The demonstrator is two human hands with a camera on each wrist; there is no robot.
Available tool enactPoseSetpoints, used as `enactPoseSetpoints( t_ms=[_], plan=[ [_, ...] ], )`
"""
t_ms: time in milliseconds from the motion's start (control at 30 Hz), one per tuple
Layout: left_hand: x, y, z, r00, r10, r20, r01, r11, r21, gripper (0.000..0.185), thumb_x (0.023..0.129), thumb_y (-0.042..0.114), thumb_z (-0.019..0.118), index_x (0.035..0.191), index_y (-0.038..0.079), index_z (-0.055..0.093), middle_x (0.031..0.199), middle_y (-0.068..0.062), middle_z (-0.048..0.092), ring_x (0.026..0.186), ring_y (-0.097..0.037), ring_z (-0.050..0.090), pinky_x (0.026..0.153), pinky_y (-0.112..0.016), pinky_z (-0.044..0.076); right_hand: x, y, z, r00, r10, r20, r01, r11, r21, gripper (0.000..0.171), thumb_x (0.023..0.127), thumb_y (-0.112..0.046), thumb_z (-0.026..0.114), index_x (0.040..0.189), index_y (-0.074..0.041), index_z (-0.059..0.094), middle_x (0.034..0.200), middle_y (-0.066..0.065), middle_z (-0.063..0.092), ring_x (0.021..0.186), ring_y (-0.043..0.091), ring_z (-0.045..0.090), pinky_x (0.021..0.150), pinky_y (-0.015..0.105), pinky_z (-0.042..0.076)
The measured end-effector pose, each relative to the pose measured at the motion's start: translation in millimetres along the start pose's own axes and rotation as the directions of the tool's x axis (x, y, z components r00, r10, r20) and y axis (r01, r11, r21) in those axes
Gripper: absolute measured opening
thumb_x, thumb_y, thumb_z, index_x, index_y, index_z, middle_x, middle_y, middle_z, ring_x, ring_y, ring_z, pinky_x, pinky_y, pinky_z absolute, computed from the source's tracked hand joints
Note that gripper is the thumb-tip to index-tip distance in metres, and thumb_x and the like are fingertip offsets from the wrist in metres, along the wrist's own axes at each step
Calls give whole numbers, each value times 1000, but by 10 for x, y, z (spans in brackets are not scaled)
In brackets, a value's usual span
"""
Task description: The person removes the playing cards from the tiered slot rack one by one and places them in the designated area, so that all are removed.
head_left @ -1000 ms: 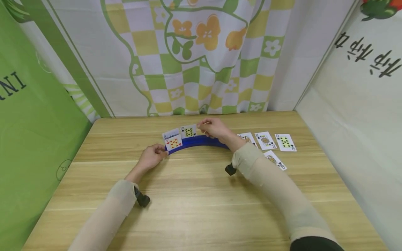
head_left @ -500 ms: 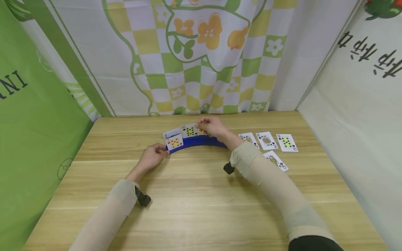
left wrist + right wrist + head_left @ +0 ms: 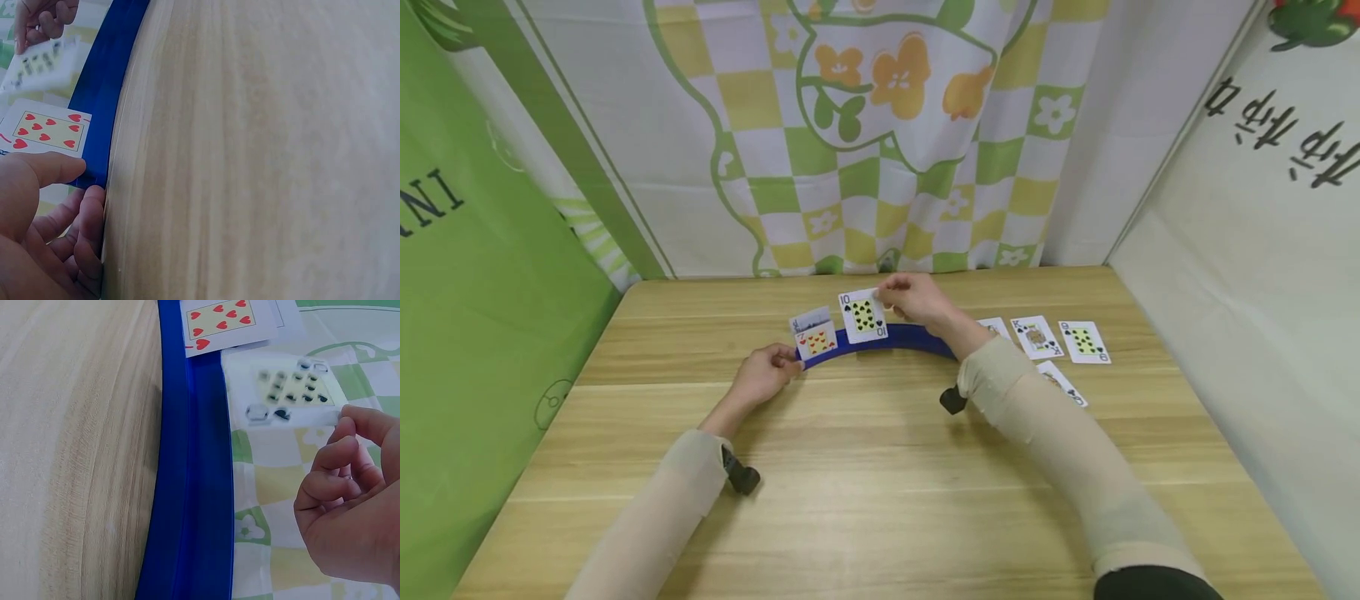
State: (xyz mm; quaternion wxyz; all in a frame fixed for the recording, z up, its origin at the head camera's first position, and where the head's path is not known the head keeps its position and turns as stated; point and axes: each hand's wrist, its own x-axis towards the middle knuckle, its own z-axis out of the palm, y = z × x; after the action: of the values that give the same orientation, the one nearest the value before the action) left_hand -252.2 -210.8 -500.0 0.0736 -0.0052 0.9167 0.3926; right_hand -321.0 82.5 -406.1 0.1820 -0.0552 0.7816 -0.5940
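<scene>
A curved blue card holder [image 3: 910, 337] stands on the wooden table. My left hand [image 3: 763, 372] grips its left end, with the thumb on the front face in the left wrist view. Beside that thumb, the seven of hearts [image 3: 816, 341] stands in the holder, partly covering another card [image 3: 810, 317] behind it. My right hand [image 3: 917, 298] pinches the ten of spades [image 3: 863, 315] by its upper right corner between thumb and forefinger. The ten is face toward me and overlaps the holder in the head view; it is blurred in the right wrist view [image 3: 294, 390].
Right of the holder lie several face-up cards: a king of spades [image 3: 1037, 337], a nine of spades [image 3: 1084, 342], and queens [image 3: 1060, 383] partly hidden by my right arm. A patterned curtain [image 3: 880, 167] hangs behind the table [image 3: 850, 483].
My right hand has lifted the ten of spades up from the holder's back part and a little to the right; its whole face shows now. The left hand stays on the holder's end.
</scene>
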Motion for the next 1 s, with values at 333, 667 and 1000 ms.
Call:
enactPoseSetpoints(
  t_ms=[333, 667, 1000],
  plan=[
    [-19, 13, -11, 1000, 9, 2, -9, 1000, -4, 36, 93, 27, 66, 120, 3, 64, 102, -14, 70, 80, -19, 62, 69, -25, 47, -103, 46, -114, 1000, -5, 0, 5, 1000, -17, 16, 97, -22, 65, 102, -7, 67, 75, -3, 54, 51, 5, 35, 49, 19, 28],
    [-15, 8, -15, 1000, 14, 6, -14, 1000, 1, 36, 93, 28, 66, 119, 3, 64, 101, -14, 70, 79, -19, 62, 68, -25, 47, -235, 86, -222, 1000, 30, 1, -30, 999, -44, 17, 98, -25, 63, 102, -9, 66, 61, -7, 42, 52, 9, 31, 51, 23, 26],
    [-1, -9, -13, 1000, 17, 6, -17, 1000, -5, 38, 92, 29, 67, 119, 3, 65, 100, -13, 70, 78, -19, 62, 68, -25, 47, -350, 119, -353, 998, 68, -7, -68, 995, -69, 21, 97, -27, 65, 107, -9, 65, 60, -8, 42, 52, 8, 33, 53, 24, 28]
  ],
)
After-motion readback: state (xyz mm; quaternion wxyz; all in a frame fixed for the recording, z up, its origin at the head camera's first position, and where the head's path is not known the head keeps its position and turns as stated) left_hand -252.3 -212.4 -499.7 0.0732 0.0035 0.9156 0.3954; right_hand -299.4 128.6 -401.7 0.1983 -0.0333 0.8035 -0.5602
